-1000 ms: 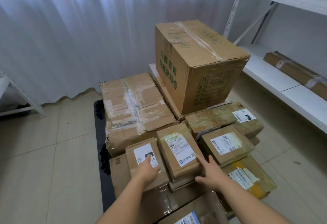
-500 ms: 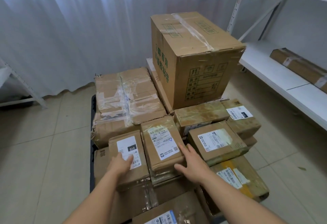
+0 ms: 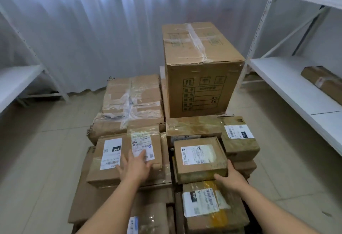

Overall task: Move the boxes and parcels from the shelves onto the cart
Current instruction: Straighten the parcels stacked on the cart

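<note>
Parcel (image 3: pixel 199 157) long axis left-right, right hand (image 3: pixel 230 177) gripping its near corner; left hand (image 3: pixel 136 167) spread flat.

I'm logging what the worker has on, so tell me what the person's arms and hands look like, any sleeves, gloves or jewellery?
Both forearms are bare up to the frame edge, with no sleeves in view. The left hand and right hand wear no gloves. No watch, bracelet or ring shows on the wrists or the visible fingers.
</note>
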